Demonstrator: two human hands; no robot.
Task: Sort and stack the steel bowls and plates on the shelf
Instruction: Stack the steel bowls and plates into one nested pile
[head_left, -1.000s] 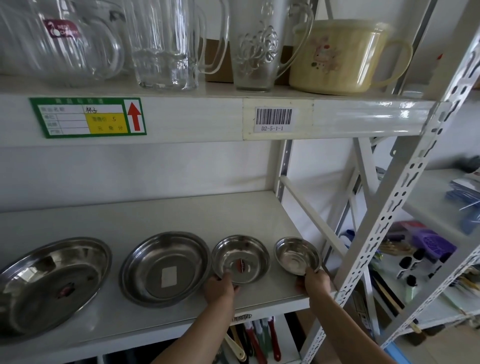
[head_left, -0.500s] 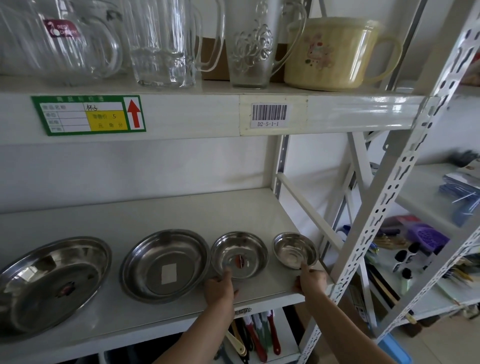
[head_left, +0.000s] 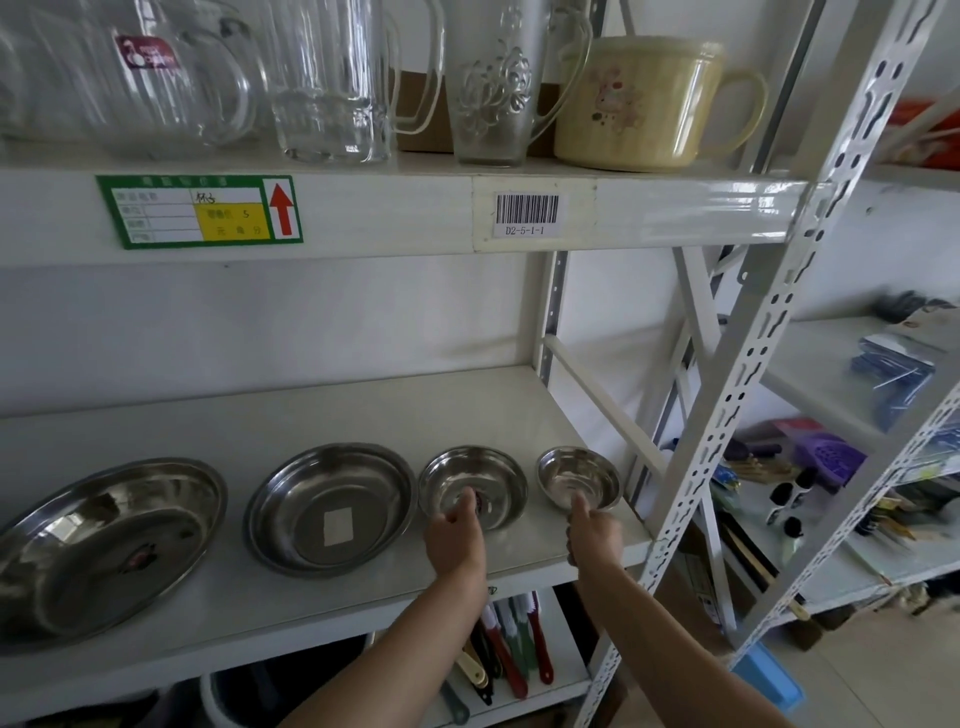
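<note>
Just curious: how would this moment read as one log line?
left hand grips medium bowl | right hand grips smallest bowl | two plates untouched

Bright even daylight, glare on steel, wide-angle bending, blurred edges.

Glossy steel bowls (head_left: 472, 486) on smooth white shelf (head_left: 363, 410).
</note>
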